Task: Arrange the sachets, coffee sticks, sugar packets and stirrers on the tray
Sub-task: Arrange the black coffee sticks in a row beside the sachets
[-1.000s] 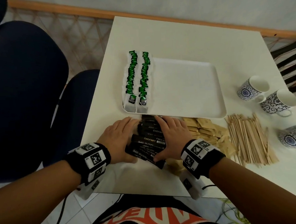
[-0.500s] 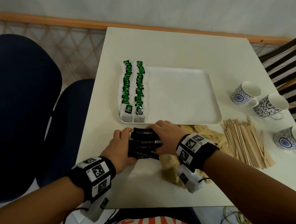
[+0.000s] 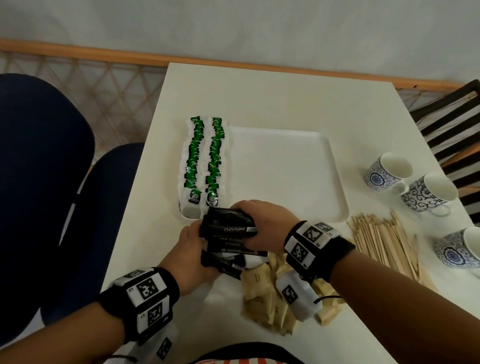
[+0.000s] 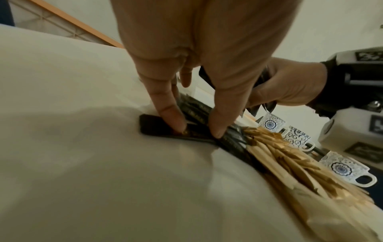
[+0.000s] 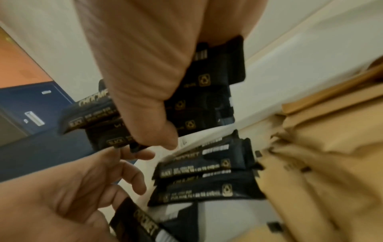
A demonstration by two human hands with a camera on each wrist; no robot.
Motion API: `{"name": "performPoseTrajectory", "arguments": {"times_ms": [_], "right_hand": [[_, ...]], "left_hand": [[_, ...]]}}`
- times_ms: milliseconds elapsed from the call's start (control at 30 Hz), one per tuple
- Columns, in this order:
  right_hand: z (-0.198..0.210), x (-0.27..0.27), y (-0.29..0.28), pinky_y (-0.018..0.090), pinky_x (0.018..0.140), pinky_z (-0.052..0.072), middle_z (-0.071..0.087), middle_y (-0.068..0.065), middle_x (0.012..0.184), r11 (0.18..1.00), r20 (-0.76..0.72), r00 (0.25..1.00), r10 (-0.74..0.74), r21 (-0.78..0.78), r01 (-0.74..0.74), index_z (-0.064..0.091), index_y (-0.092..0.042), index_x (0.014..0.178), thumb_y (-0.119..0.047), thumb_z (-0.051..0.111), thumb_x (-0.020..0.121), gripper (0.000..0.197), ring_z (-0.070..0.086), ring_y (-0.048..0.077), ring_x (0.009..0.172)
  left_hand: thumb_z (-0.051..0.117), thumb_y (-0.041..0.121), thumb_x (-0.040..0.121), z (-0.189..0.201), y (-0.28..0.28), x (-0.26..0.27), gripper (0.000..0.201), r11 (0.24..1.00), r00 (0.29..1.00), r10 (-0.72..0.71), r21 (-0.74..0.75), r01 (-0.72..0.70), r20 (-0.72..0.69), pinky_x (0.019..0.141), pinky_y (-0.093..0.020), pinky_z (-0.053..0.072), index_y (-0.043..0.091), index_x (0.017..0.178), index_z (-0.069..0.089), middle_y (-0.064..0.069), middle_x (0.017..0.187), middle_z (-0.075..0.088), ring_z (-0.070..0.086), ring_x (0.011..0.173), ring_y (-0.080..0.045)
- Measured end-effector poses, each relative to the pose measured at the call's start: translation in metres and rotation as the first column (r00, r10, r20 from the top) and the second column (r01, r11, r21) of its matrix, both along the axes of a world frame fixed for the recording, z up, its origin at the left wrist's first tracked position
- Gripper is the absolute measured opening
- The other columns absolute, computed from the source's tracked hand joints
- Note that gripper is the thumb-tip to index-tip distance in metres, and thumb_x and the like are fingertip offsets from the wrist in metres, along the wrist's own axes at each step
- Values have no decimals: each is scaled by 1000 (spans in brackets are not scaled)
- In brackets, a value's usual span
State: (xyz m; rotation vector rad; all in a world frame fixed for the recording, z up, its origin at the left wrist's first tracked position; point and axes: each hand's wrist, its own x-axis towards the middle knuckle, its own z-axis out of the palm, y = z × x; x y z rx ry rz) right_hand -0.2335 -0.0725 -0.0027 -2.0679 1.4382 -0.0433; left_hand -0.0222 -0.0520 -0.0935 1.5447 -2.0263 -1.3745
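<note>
My right hand (image 3: 263,222) grips a bundle of black coffee sticks (image 3: 227,224) (image 5: 207,85), raised just off the table at the near edge of the white tray (image 3: 283,173). A few more black sticks (image 3: 227,262) (image 5: 203,165) lie on the table below it. My left hand (image 3: 190,255) is at their left ends, with its fingertips (image 4: 172,117) pressing down on them. Two rows of green sachets (image 3: 204,161) fill the tray's left side. Brown sugar packets (image 3: 265,298) lie under my right wrist. Wooden stirrers (image 3: 383,243) are piled to the right.
Three patterned cups (image 3: 387,172) (image 3: 427,193) (image 3: 470,249) stand along the table's right edge. Blue chairs (image 3: 21,167) are off the left side and a black slatted chair (image 3: 460,123) off the right. The tray's middle and right are bare.
Both hands squeezed the spread-out black sticks together. My right hand has now lifted a bundle of them off the table, leaving a few under my left fingers.
</note>
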Motion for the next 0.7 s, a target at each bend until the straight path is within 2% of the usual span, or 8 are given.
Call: {"name": "performPoseTrajectory", "arguments": {"times_ms": [100, 133, 233, 300, 400, 500, 600, 700], "right_hand": [[8, -9, -5, 31, 82, 49, 61, -4, 107, 998, 87, 994, -69, -10, 70, 49, -26, 124, -23, 69, 75, 53, 57, 16, 94], [11, -11, -7, 30, 81, 49, 61, -4, 106, 995, 119, 988, -100, -11, 102, 51, -25, 123, -20, 69, 73, 53, 57, 16, 94], [22, -17, -17, 31, 76, 50, 62, -5, 98, 975, 205, 955, -216, 0, 221, 53, -26, 115, -15, 70, 71, 48, 59, 17, 87], [30, -18, -25, 28, 68, 48, 59, -9, 86, 958, 271, 919, -285, 51, 282, 50, -29, 105, -14, 72, 71, 43, 59, 15, 77], [34, -13, -35, 24, 51, 46, 58, -6, 72, 940, 402, 851, -337, 191, 282, 52, -25, 92, -4, 72, 72, 36, 56, 12, 57], [35, -5, -41, 25, 47, 46, 58, -2, 60, 927, 506, 787, -354, 302, 222, 58, -14, 84, 3, 67, 76, 21, 54, 14, 51], [36, -5, -46, 13, 40, 39, 59, -6, 50, 904, 557, 747, -364, 404, 139, 60, -12, 80, 5, 62, 83, 18, 53, 3, 42], [31, -9, -49, 15, 41, 41, 62, -5, 53, 864, 565, 713, -416, 489, 116, 62, -12, 79, 4, 64, 80, 16, 57, 5, 45]], "left_hand": [[77, 49, 59, 26, -7, -6, 55, 998, 996, -50, -33, 52, 69, 85, -40, 55, 39, 107, 52, 4, 109, 57, 57, 103, -13], [77, 51, 59, 35, -10, -7, 54, 997, 996, -50, -47, 53, 69, 84, -36, 55, 37, 105, 53, 5, 107, 55, 57, 98, -10], [77, 52, 66, 71, -24, -12, 66, 998, 997, 4, -68, 1, 73, 86, -18, 45, 31, 119, 46, 10, 114, 38, 48, 93, 2], [75, 58, 65, 91, -37, -19, 66, 995, 999, 48, -86, -48, -1, 84, -20, 45, 28, 117, 48, 10, 109, 39, 47, 87, 3], [73, 67, 60, 110, -57, -34, 61, 997, 973, 37, -54, -50, -226, 76, -24, 51, 29, 107, 59, 9, 100, 57, 57, 87, 0], [80, 51, 64, 113, -67, -54, 52, 980, 902, 142, 189, -69, -407, 86, -22, 50, 33, 109, 63, 12, 105, 70, 62, 103, -3], [79, 26, 66, 115, -70, -71, 33, 923, 772, 322, 363, -128, -548, 76, -21, 54, 23, 97, 69, 5, 91, 74, 68, 91, -10], [75, 22, 68, 116, -75, -77, 34, 899, 710, 395, 404, -169, -582, 71, -24, 54, 12, 101, 70, -3, 91, 73, 68, 87, -16]]}}
